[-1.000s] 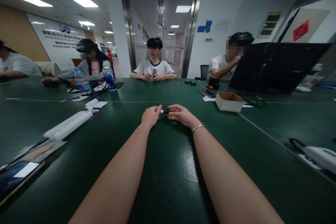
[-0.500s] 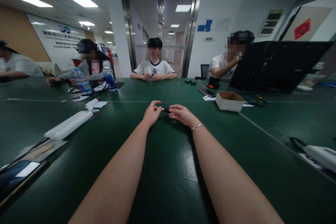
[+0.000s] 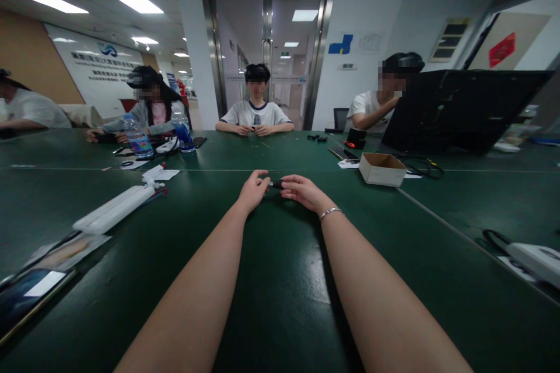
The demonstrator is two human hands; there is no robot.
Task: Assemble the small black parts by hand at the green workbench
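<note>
Between my hands, just above the green table [image 3: 280, 280], is a small black piece with a silver end [image 3: 276, 184]; its exact kind is too small to make out. My left hand [image 3: 254, 191] pinches the silver end at the left, its index finger held out above. My right hand [image 3: 305, 191], with a silver bracelet at the wrist, grips the black end between thumb and fingers. The fingertips partly cover both ends of the piece.
An open cardboard box [image 3: 382, 170] stands right of my hands, near a phone [image 3: 343, 153] and a large black monitor [image 3: 459, 111]. At left lie a white power strip [image 3: 114, 208] and another phone [image 3: 32, 300]. Two bottles [image 3: 139, 139] stand farther back. Several people sit around the table.
My hands keep the same hold on the black piece, with hardly any movement. At the far left, a co-worker's hand has shifted slightly to the right.
</note>
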